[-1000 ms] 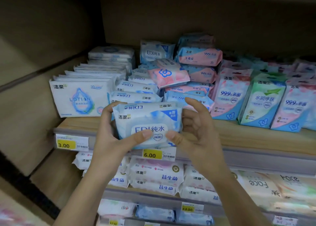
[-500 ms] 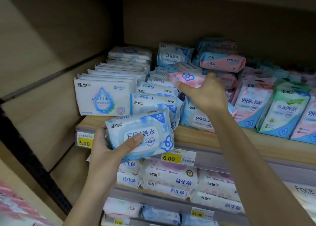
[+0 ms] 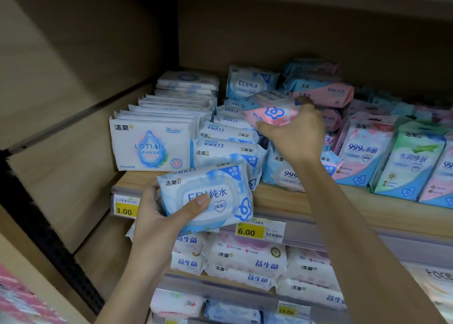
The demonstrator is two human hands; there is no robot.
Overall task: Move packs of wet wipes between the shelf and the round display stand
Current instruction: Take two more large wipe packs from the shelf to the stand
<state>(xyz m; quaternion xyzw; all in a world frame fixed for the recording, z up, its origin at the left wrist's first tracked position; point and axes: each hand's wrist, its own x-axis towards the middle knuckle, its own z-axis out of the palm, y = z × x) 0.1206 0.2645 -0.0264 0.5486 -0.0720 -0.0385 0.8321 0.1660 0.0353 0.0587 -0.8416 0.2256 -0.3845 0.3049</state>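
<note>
My left hand (image 3: 157, 222) holds a blue and white pack of wet wipes (image 3: 220, 189) marked EDI, in front of the wooden shelf's (image 3: 343, 208) front edge. My right hand (image 3: 297, 136) reaches over the shelf and grips a pink pack with a blue flower (image 3: 269, 114) that lies on top of the stacked blue EDI packs (image 3: 228, 149). The round display stand is not in view.
White LOTION packs (image 3: 149, 144) stand in a row at the shelf's left. Pink and green packs (image 3: 392, 157) stand upright at the right. More packs (image 3: 247, 262) fill the lower shelves. Yellow price tags (image 3: 250, 231) line the shelf edge. A wooden side wall (image 3: 61, 127) closes the left.
One second ago both hands held the blue EDI pack. My right hand let go, reached up to the pink pack and closed on it. My left hand lowered the blue pack slightly.
</note>
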